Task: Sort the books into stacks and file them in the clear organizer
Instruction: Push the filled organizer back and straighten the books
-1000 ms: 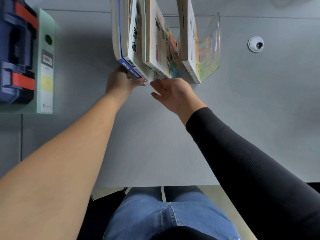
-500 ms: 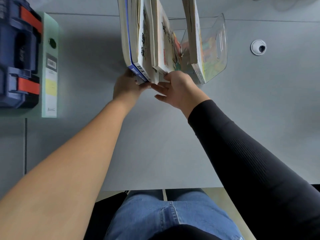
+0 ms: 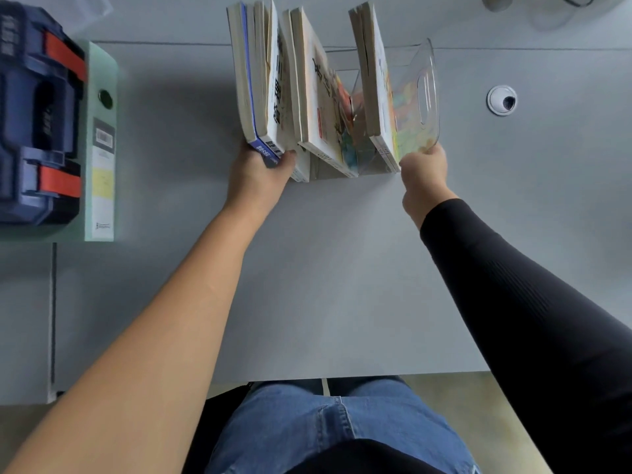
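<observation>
Fingers (image 3: pixel 289 155) of the left hand (image 3: pixel 256 174) clamp the leftmost books (image 3: pixel 254 80) at their near end; right hand (image 3: pixel 424 172) pinches the organizer's (image 3: pixel 427 90) near right corner. Organizer stands on the worktop (image 3: pixel 325 268), three book groups upright in its slots. No loose books visible. Filing looks nearly done; only squaring up seems left.

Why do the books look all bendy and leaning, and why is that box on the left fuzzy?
Head view: the wide-angle lens splays the books outward like a fan; the blue and red case at the frame's edge looks soft and smeared; the clear organizer shows pale glare along its rim; soft shadows fall left of the books.
</observation>
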Tool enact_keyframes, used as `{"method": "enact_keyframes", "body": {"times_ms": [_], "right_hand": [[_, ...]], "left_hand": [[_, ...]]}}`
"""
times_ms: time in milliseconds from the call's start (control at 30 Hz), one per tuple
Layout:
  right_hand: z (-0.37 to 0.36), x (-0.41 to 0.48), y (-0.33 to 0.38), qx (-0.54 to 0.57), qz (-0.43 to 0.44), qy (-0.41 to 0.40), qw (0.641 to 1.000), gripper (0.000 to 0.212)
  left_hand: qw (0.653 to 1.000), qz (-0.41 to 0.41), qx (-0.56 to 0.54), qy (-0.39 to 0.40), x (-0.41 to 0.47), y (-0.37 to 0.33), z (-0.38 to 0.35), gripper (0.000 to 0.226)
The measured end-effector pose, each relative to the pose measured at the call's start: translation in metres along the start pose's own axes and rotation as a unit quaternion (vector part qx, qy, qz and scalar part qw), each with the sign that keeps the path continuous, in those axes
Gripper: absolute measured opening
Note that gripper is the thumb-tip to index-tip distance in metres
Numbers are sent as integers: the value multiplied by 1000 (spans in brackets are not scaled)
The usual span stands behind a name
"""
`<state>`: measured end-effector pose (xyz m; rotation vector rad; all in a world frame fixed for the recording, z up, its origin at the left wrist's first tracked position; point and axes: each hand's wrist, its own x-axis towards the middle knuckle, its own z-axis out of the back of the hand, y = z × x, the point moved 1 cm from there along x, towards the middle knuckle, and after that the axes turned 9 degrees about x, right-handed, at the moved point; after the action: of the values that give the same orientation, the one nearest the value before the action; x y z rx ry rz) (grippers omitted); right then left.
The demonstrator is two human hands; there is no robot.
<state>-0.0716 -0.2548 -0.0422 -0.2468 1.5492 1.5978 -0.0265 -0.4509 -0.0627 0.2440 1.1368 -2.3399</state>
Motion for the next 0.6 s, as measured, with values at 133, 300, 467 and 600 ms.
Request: {"method": "enact_keyframes", "body": {"times_ms": [133, 300, 467, 600], "right_hand": [[0, 6, -1, 12, 18, 25, 999, 41], [3, 13, -6, -30, 45, 35, 998, 38], [11, 20, -5, -44, 59, 47, 996, 27], [17, 22, -7, -45, 58, 53, 996, 18]], "left_hand": [[1000, 19, 2, -2, 0, -9, -1, 26], [999, 23, -8, 21, 2, -15, 2, 12], [997, 32, -34, 69, 10, 8, -2, 61], [996, 33, -16, 85, 6, 5, -4, 45]]}}
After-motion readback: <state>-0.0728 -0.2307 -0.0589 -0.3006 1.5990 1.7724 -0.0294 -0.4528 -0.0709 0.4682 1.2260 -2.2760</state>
